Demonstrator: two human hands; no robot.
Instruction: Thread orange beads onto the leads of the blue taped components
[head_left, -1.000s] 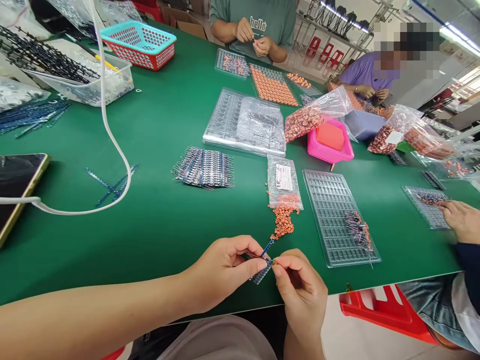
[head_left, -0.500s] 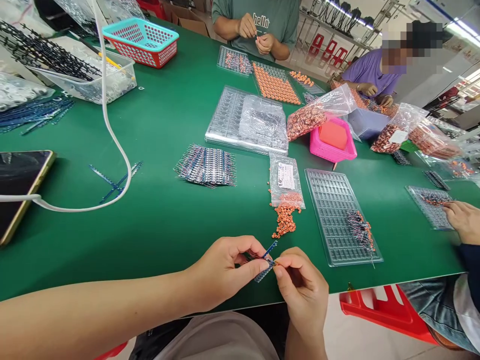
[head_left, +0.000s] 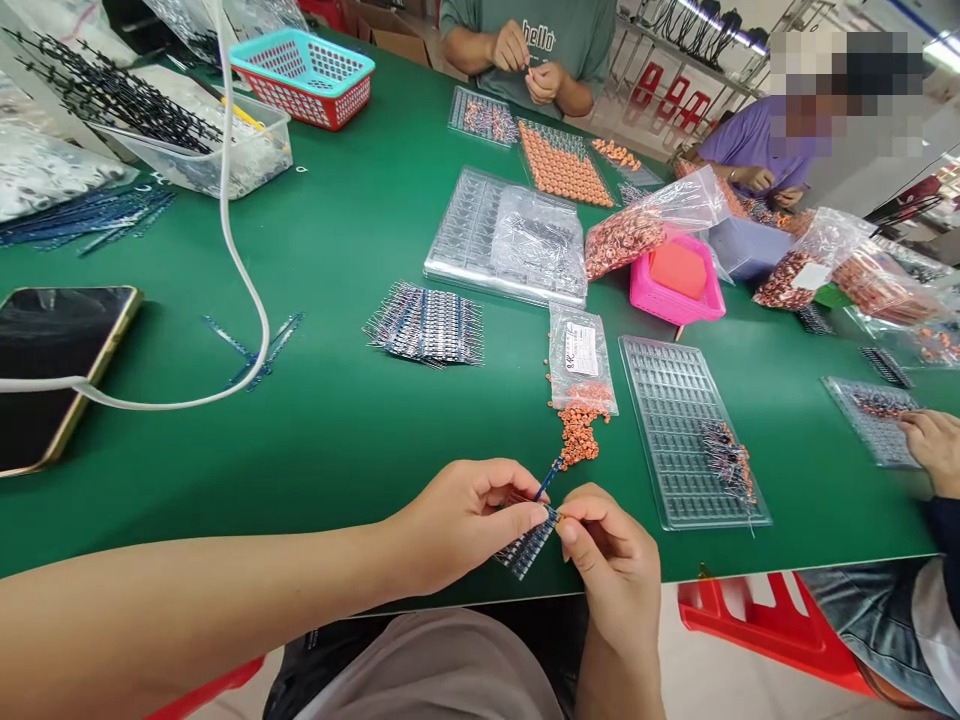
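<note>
Down at six o'clock: gripping the component strip (head_left: 527,550) in the left hand (head_left: 466,518), pinching a tiny piece (head_left: 560,516) at its two-o'clock edge with the right hand (head_left: 613,548)!
Clamping between left thumb and fingers, just inside the table's (head_left: 300,480) near edge. Looks fiddly: could drop the piece through a slack pinch, could kink the strip by over-squeezing, could scatter the orange pieces (head_left: 580,440) at one o'clock by sweeping the blue tail (head_left: 550,480) through. Hard to make out the piece's shape or any contact with the strip; no sight of most left fingertips behind. Out at two, impossible to count the tangled parts (head_left: 727,460) in the tray (head_left: 667,430); at three, losing the co-worker's hand (head_left: 936,450) to the frame edge.
</note>
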